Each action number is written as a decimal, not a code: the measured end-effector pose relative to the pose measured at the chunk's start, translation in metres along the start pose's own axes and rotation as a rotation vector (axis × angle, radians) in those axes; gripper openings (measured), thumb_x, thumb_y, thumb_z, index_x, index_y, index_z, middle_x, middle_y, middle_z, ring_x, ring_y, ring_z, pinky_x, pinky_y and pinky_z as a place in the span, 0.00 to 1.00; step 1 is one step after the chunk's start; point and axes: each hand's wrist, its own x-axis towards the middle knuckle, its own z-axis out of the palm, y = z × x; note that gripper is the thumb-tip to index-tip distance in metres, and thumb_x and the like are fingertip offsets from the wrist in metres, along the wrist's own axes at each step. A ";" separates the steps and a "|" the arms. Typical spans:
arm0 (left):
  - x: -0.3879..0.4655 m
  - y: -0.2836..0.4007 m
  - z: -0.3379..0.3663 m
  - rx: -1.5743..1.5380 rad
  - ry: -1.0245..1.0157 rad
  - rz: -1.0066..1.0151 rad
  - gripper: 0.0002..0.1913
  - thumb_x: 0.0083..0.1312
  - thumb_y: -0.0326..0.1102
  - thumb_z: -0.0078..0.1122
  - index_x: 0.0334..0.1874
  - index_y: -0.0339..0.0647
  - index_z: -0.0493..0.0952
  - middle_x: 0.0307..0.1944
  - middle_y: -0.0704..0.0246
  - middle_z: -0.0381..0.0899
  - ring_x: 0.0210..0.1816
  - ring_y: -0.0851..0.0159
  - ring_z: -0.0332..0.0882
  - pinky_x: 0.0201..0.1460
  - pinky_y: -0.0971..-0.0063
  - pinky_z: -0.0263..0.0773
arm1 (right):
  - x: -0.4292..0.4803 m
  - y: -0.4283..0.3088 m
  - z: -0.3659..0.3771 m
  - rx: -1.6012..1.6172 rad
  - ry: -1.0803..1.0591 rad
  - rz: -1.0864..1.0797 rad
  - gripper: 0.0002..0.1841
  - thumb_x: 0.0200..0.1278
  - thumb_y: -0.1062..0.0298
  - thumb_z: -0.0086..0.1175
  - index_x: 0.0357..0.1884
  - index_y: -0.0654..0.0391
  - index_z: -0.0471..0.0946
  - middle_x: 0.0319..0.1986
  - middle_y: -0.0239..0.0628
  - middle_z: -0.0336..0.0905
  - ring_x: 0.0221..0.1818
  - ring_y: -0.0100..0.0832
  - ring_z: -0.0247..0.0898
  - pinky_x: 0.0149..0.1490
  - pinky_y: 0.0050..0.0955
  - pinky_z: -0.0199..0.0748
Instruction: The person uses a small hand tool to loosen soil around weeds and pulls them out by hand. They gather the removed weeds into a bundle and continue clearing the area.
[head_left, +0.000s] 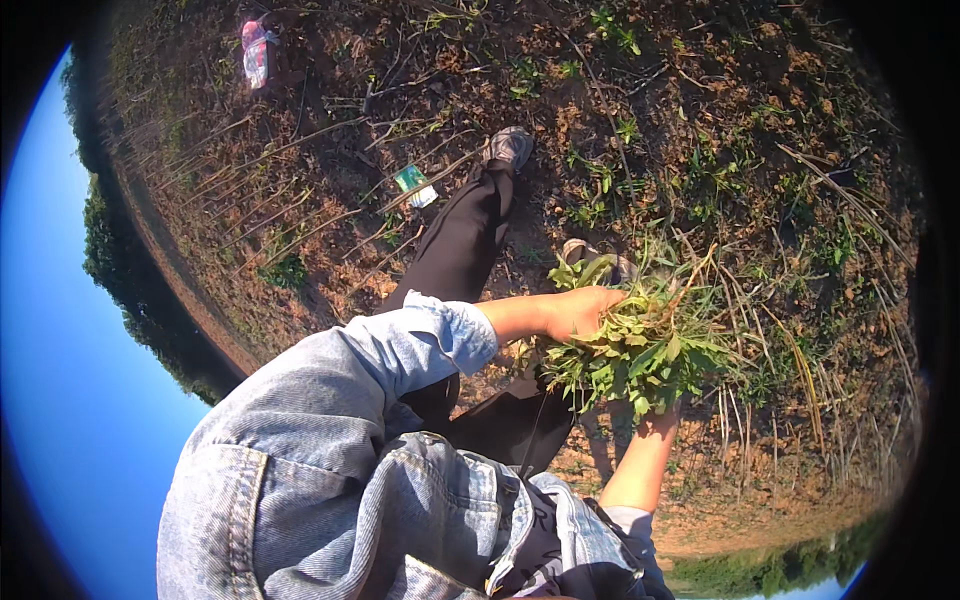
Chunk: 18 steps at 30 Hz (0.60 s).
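My left hand (589, 311) is closed around a leafy bunch of green plants (649, 349), with grass blades and thin stems mixed in. Its fingertips are buried among the leaves. From below, my right hand (661, 420) reaches up to the same bunch. Foliage covers its fingers, so their grip cannot be seen. The bunch is in front of my bent legs and overlaps one of my shoes (581, 251). My other shoe (511, 146) is planted farther ahead on the soil.
Reddish, clumpy soil (570, 120) carries low weeds (600, 176) and dry stalks. Cut stems (300, 142) lean on the left, and more stalks (817, 405) stand at the right. A green and white packet (416, 186) lies near my leg, with a pink and white bag (256, 54) farther off.
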 end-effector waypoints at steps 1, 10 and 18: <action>-0.002 -0.007 -0.019 -0.006 0.023 0.027 0.23 0.54 0.30 0.66 0.52 0.34 0.71 0.44 0.61 0.79 0.45 0.70 0.75 0.51 0.73 0.69 | -0.002 -0.008 0.008 0.002 0.000 -0.016 0.18 0.62 0.65 0.52 0.54 0.59 0.72 0.45 0.42 0.77 0.44 0.36 0.73 0.49 0.33 0.72; -0.144 0.071 -0.153 0.497 0.582 0.294 0.24 0.45 0.29 0.62 0.48 0.34 0.71 0.44 0.57 0.73 0.48 0.48 0.71 0.50 0.61 0.67 | -0.102 -0.063 0.172 -0.485 -0.085 -0.235 0.11 0.59 0.79 0.40 0.44 0.61 0.68 0.32 0.37 0.72 0.26 0.28 0.66 0.27 0.23 0.65; -0.267 0.098 -0.174 0.686 1.003 0.423 0.30 0.43 0.22 0.62 0.54 0.41 0.69 0.41 0.63 0.68 0.46 0.54 0.69 0.46 0.60 0.69 | -0.102 -0.094 0.252 -0.935 -0.270 -0.188 0.22 0.67 0.55 0.49 0.55 0.61 0.70 0.45 0.41 0.74 0.42 0.34 0.71 0.43 0.37 0.70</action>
